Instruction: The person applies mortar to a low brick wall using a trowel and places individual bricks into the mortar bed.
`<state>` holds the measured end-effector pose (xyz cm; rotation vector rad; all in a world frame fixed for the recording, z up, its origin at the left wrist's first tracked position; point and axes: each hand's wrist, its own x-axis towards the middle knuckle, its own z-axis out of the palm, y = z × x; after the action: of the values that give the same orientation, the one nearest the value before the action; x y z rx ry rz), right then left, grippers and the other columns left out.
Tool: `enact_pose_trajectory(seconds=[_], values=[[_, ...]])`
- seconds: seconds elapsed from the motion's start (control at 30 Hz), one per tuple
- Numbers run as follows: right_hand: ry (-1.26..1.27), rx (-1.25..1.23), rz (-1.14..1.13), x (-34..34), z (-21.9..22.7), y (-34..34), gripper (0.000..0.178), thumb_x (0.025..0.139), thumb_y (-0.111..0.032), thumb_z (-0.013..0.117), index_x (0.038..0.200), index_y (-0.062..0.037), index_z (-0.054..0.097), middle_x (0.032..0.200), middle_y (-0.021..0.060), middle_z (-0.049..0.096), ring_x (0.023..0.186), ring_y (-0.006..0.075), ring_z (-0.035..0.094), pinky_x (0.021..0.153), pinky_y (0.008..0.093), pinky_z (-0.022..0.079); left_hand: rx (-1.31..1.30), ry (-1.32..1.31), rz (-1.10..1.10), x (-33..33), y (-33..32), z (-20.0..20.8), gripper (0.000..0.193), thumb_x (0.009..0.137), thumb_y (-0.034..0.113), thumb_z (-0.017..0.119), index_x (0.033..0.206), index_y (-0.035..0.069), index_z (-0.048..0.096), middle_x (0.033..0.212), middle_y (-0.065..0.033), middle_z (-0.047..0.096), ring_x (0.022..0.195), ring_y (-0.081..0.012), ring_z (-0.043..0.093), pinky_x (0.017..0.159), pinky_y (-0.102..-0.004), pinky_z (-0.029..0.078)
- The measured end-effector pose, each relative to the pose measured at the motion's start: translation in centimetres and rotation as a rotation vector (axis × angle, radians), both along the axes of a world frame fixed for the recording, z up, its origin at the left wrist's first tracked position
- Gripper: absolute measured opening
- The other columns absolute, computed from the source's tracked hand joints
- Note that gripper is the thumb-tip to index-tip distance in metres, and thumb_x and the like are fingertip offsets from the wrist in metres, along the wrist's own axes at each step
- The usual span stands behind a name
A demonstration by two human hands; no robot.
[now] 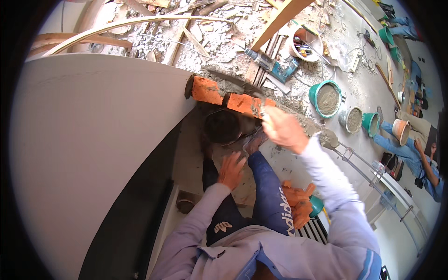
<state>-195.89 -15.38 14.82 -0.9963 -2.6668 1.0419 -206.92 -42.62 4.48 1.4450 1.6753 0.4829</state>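
Note:
My right hand (285, 129) is closed round the handle of a trowel (262, 112), whose small blade is blurred and hard to make out. The trowel is at the right end of an orange brick (240, 102) smeared with grey mortar. To its left, against the curved white wall, sits another orange brick (206, 90). Wet mortar (230, 87) lies along the far side of both. My left hand (232, 171) hangs above my legs, fingers apart, holding nothing. Below the bricks, near my feet, is a dark round container (222, 127); its contents are too dark to tell.
Beyond the bricks lie a teal power drill (282, 70), a tool bucket (305, 44), a wooden post (280, 25) and rubble. Mortar-filled buckets (326, 99) line the right. Stacked bricks (298, 200) stand by my right leg. Another person (403, 149) sits far right, near a metal ladder-like frame (373, 172).

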Motion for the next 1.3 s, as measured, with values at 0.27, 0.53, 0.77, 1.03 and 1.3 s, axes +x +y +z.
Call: enact_pose_trajectory(seconds=[0.27, 0.53, 0.77, 1.03, 1.3], values=[[0.106, -0.410, -0.601, -3.4, -1.3, -9.9, 0.028, 0.090, -0.021, 0.057, 0.108, -0.0008, 0.050, 0.084, 0.0293, 0.061, 0.083, 0.0471, 0.061, 0.070, 0.0526, 0.048, -0.853, 0.147, -0.286, -5.5, -11.4, 1.8, 0.072, 0.084, 0.046, 0.065, 0.145, 0.017, 0.040, 0.157, -0.0140, 0.019, 0.147, -0.0330, 0.013, 0.114, -0.0606, 0.020], [0.005, -0.698, -0.808, -5.4, -5.2, -13.3, 0.029, 0.092, -0.031, 0.055, 0.100, -0.0048, 0.048, 0.079, 0.0228, 0.060, 0.071, 0.0405, 0.060, 0.061, 0.0510, 0.048, -0.795, 0.175, -0.448, -7.0, -18.7, -2.1, 0.077, 0.083, 0.057, 0.058, 0.146, 0.017, 0.040, 0.160, -0.0120, 0.011, 0.147, -0.0380, 0.005, 0.115, -0.0598, 0.019], [0.593, -1.283, -0.998, -13.2, -6.3, -16.0, 0.025, 0.095, -0.035, 0.052, 0.096, -0.0116, 0.045, 0.072, 0.0051, 0.050, 0.048, 0.0165, 0.053, 0.041, 0.0346, 0.047, -0.908, 0.193, -0.411, -4.6, -19.3, -0.6, 0.071, 0.084, 0.050, 0.058, 0.144, 0.016, 0.044, 0.159, -0.0113, 0.017, 0.148, -0.0343, 0.008, 0.116, -0.0581, 0.017], [-0.330, -0.445, -0.563, 4.8, -11.0, -24.6, 0.032, 0.094, -0.032, 0.050, 0.107, -0.0022, 0.051, 0.095, 0.0285, 0.065, 0.090, 0.0466, 0.062, 0.077, 0.0515, 0.048, -0.805, 0.184, -0.144, -4.1, -25.9, -4.1, 0.066, 0.084, 0.042, 0.061, 0.142, 0.013, 0.046, 0.156, -0.0134, 0.025, 0.147, -0.0347, 0.014, 0.117, -0.0566, 0.012], [-0.724, -0.222, -0.270, 2.5, -29.3, -20.0, 0.030, 0.089, -0.022, 0.050, 0.104, 0.0004, 0.064, 0.102, 0.0218, 0.068, 0.095, 0.0413, 0.065, 0.085, 0.0492, 0.052, -0.639, 0.297, -0.173, -4.0, -26.4, -3.7, 0.060, 0.083, 0.035, 0.064, 0.137, 0.013, 0.052, 0.154, -0.0151, 0.030, 0.145, -0.0395, 0.016, 0.116, -0.0598, 0.012]])
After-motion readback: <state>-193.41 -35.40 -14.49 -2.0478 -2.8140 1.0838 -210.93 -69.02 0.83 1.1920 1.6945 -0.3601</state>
